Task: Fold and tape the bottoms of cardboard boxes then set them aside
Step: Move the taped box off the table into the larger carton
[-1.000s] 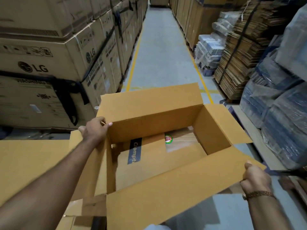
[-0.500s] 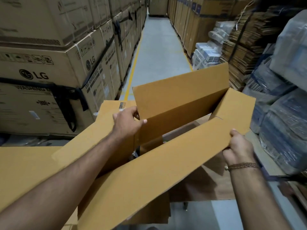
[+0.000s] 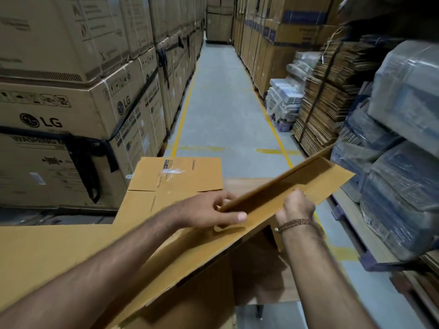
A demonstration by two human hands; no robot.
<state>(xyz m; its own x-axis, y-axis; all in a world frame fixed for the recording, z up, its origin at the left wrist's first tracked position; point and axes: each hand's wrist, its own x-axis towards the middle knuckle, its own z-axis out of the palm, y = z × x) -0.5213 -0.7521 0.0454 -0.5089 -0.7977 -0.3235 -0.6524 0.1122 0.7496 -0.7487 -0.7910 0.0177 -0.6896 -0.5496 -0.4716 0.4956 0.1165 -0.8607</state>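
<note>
I hold a brown cardboard box [image 3: 280,193] tilted up to the right, pressed nearly flat so its opening is only a narrow slot. My left hand [image 3: 211,211] grips its near left corner, thumb on the near panel and fingers behind the edge. My right hand [image 3: 297,206] grips the near wall's rim further right, fingers curled over the cardboard. Behind my left hand lies a flat cardboard box [image 3: 175,176] with a strip of clear tape and small print on it. No tape roll is in view.
A large flat cardboard sheet [image 3: 52,252] lies at the lower left. Stacked LG cartons [image 3: 71,110] wall the left side. Bundled flat cardboard [image 3: 325,108] and plastic-wrapped packs [image 3: 403,162] fill the right. A grey aisle [image 3: 223,110] with yellow lines runs ahead.
The box was wide open a second ago. It has since swung up to the right and collapsed nearly flat. Both hands moved closer together along its near edge.
</note>
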